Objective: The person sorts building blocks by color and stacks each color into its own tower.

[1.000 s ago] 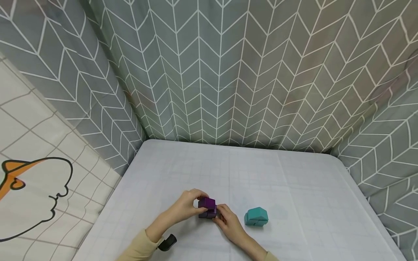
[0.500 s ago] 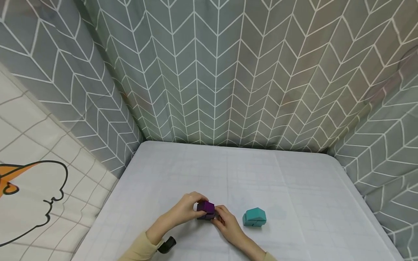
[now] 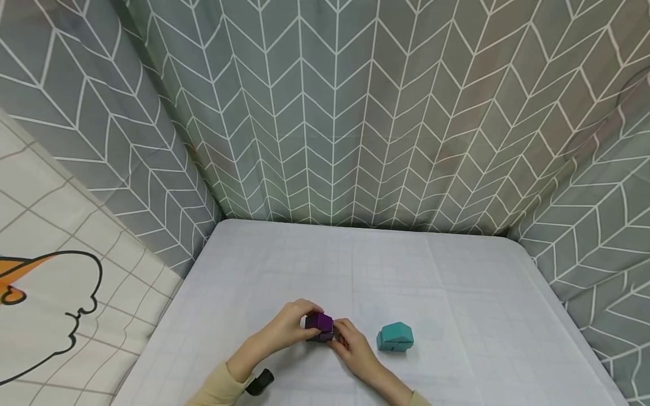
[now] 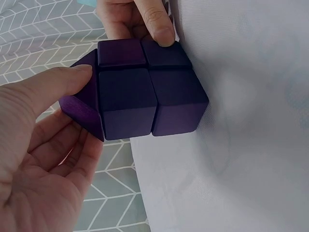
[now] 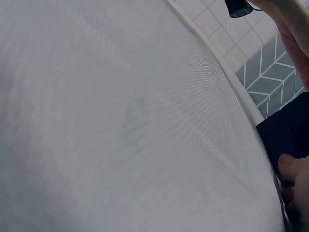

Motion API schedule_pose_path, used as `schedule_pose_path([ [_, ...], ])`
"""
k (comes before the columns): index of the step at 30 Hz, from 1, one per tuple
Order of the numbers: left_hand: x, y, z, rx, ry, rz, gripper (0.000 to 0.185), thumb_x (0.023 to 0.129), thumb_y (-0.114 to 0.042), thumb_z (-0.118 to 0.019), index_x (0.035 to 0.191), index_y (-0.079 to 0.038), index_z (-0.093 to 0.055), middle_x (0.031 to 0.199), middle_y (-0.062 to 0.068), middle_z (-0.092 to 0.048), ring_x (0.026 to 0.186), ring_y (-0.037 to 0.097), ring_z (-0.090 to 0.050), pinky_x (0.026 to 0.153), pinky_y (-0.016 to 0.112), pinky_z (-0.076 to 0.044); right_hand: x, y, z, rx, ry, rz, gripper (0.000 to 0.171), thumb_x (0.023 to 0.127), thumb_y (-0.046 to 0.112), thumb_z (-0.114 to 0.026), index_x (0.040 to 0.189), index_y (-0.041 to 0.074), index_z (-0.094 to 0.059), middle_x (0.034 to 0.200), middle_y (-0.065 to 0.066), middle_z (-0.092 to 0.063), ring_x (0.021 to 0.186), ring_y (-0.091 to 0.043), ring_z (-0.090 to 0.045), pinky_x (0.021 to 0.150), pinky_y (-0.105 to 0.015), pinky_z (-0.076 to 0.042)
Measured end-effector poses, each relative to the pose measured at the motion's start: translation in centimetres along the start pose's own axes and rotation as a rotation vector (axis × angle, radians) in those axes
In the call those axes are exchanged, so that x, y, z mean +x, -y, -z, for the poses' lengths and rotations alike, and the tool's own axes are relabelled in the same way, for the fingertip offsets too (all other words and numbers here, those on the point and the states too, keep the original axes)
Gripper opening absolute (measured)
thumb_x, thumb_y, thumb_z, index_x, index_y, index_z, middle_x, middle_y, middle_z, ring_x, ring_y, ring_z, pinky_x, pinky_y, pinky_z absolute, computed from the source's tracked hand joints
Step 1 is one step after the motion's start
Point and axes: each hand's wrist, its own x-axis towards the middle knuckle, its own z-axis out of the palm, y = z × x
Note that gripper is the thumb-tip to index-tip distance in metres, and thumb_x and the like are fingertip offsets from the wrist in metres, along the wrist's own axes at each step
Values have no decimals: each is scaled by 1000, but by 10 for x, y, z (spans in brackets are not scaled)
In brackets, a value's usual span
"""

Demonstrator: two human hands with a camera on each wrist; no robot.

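In the left wrist view, a purple triangular block (image 4: 77,110) lies flush like a roof on stacked purple cubes (image 4: 128,104). My left hand (image 3: 289,326) pinches this triangular block between thumb and fingers. The cubes stand two wide and two high on the white table. From the other side, my right hand (image 3: 357,352) grips a lower cube, its thumb (image 4: 164,36) pressed on the face close to the tabletop. The right wrist view catches only a dark edge of the stack (image 5: 282,135) beside the right thumb.
A teal house-shaped block stack (image 3: 395,337) stands on the white-covered table (image 3: 304,254), right of my right hand. A black device (image 3: 260,382) is strapped at the left wrist. Patterned curtains (image 3: 330,113) hang behind the table and along its sides.
My left hand has lowered slightly, and the purple triangular block has come down from a raised position onto the cubes. The right hand keeps its grip; the head view has shifted a little.
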Motion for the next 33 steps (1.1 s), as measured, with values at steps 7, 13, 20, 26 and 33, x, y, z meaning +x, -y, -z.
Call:
schedule_pose_path([
  [7, -2, -4, -1, 21, -5, -1, 35, 73, -18, -72, 104, -9, -60, 100, 0, -61, 92, 10, -55, 78, 25, -46, -1, 1, 0, -1, -10, 14, 37, 77, 8, -67, 112, 7, -54, 99, 3, -52, 65, 3, -40, 53, -7, -34],
  [13, -3, -9, 0, 52, -38, -16, 41, 72, -20, -73, 106, -3, -58, 105, 5, -59, 99, 16, -54, 82, 27, -45, -1, 6, 1, 24, 2, -38, 44, 72, 10, -73, 111, 5, -53, 99, 0, -51, 59, -6, -46, 50, -10, -37],
  [20, -2, -19, 9, 82, -124, -68, 41, 74, -23, -72, 107, -5, -58, 107, 4, -58, 103, 17, -52, 84, 31, -45, 5, 17, 13, 16, 36, -77, 50, 70, 3, -73, 114, -3, -50, 100, -7, -51, 62, -8, -48, 51, -13, -40],
  [26, -2, -31, 17, 86, -219, -124, 38, 75, -24, -71, 105, -7, -58, 105, 3, -58, 103, 14, -51, 83, 29, -45, 11, 34, 30, -48, 31, -17, 49, 69, -3, -71, 113, -9, -50, 99, -15, -52, 63, -13, -50, 54, -13, -41],
  [33, -5, -56, 43, 148, -297, -200, 29, 78, -19, -68, 104, -7, -60, 102, 2, -60, 100, 14, -52, 81, 28, -46, 22, 67, 57, -106, 58, 24, 39, 75, 1, -67, 112, -4, -53, 101, -10, -53, 68, -13, -51, 55, -19, -45],
])
